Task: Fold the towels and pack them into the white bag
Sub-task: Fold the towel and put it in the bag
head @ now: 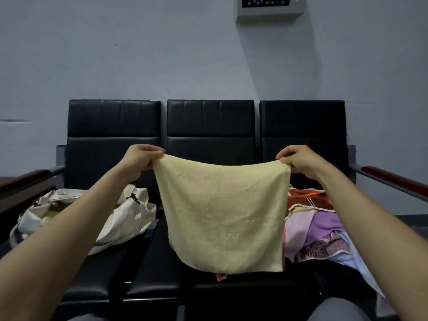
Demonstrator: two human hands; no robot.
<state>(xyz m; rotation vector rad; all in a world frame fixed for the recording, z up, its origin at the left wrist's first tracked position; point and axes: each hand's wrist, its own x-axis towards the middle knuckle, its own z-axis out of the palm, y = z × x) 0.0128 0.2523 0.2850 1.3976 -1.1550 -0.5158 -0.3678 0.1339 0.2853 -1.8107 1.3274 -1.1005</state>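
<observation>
Yellow towel [222,214] hanging spread flat in the air above the middle seat of the black surface [162,274]. Top corners pinched, one by left hand [141,162], one by right hand [298,161], fingers curled. White bag [120,216] slumped on the left seat. Heap of patterned towels [319,223] on the right seat, partly hidden behind.

Single wide-angle head cam: faces black bench [210,126] square-on, angled slightly down, close in front of its mid seat; wall [115,54] behind bench fills upper frame.

Dim, bluish light (wide-angle bending at edges).
</observation>
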